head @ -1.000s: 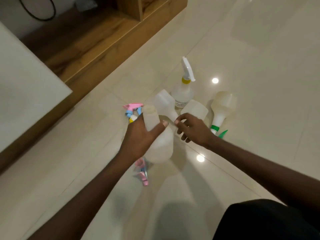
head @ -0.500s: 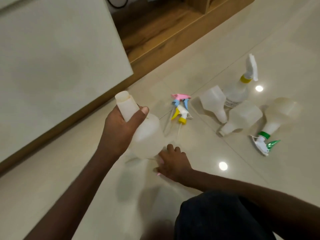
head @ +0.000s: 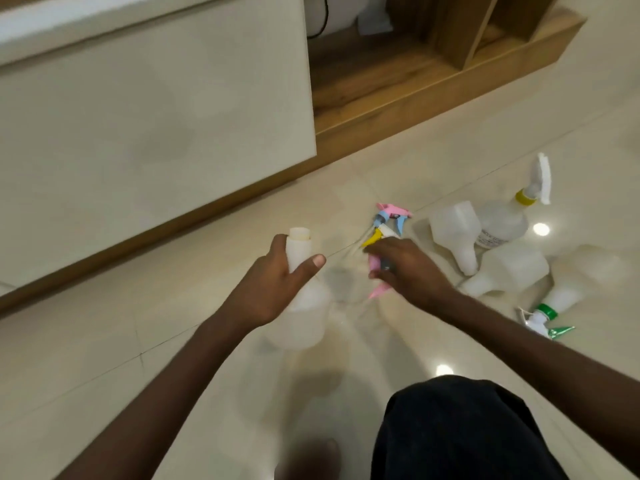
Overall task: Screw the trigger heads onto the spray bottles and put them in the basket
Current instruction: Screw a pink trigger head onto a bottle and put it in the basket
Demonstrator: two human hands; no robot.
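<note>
Glossy cream tile floor, wood cabinet base behind. Left hand grips an open bottle; right hand clutches a pink trigger head.

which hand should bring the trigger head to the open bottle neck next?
Right. The right hand already grips the pink trigger head beside the bottle. The left hand is wrapped around that bottle below its uncapped neck, so it probably should just steady it.

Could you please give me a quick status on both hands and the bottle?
Left hand grips open-necked bottle. Right hand holds pink trigger head, not yet fitted. No basket in view.
</note>
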